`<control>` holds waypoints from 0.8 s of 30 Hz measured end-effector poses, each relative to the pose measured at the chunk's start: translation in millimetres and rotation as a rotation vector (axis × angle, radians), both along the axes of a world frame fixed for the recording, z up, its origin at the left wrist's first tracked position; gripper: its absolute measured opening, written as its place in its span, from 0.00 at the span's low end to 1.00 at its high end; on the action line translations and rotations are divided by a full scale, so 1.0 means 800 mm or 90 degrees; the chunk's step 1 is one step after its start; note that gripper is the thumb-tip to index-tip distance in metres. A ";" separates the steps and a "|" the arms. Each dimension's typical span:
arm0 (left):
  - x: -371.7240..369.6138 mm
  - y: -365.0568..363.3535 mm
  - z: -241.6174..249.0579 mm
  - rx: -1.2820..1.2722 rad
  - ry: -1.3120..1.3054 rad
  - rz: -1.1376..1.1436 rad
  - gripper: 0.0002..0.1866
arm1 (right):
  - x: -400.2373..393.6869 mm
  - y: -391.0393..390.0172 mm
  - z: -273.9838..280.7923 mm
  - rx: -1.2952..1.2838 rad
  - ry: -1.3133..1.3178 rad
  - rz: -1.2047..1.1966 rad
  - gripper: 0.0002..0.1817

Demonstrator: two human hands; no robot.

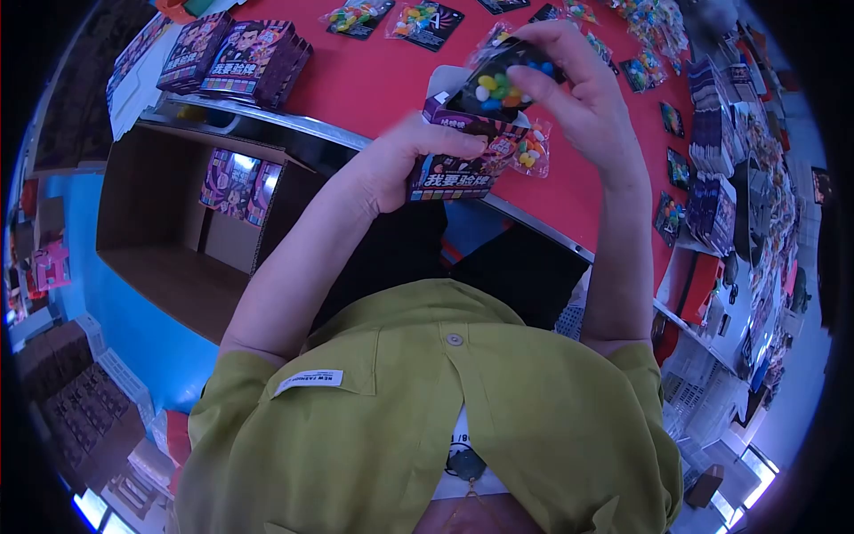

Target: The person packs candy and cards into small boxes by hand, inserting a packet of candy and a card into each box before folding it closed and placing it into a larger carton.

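Note:
My left hand (405, 156) is wrapped round a small printed purple box (455, 182), tilted at the front edge of the red table, its top flap up. In my right hand (583, 98) is a clear packet of colourful candies on a black card (500, 89), pinched between thumb and fingers. The packet's lower end overlaps the box's open top. Just right of the box, another candy packet (532, 151) lies on the red table (356, 80).
Stacks of purple boxes (249, 58) stand at the table's left. More candy packets (427, 22) lie along the back, with others and flat box stacks (712, 116) at the right. An open cardboard carton (169, 254) holding a purple box sits at the lower left.

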State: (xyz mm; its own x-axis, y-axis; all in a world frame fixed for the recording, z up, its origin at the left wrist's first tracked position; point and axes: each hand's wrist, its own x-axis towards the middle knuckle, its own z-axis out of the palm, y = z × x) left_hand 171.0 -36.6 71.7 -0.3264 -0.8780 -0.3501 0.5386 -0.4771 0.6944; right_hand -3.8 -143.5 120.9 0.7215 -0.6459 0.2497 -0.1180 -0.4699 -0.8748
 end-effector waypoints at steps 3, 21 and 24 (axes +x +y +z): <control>0.005 -0.008 0.001 -0.048 0.008 0.007 0.24 | 0.022 0.005 0.010 -0.412 0.089 0.126 0.13; 0.044 -0.005 -0.056 -0.301 -0.341 0.179 0.20 | 0.043 0.064 -0.066 -0.261 -0.125 -0.109 0.22; 0.027 0.003 -0.054 -0.261 -0.196 0.336 0.18 | 0.043 0.055 -0.076 0.232 -0.299 -0.141 0.20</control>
State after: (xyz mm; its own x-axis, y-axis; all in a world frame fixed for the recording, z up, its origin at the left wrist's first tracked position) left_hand 192.6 -34.4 28.7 0.2357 -0.9713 0.0319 0.3768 0.1216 0.9183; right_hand 30.6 -99.7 60.2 0.4282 -0.8702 0.2435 0.2570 -0.1411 -0.9561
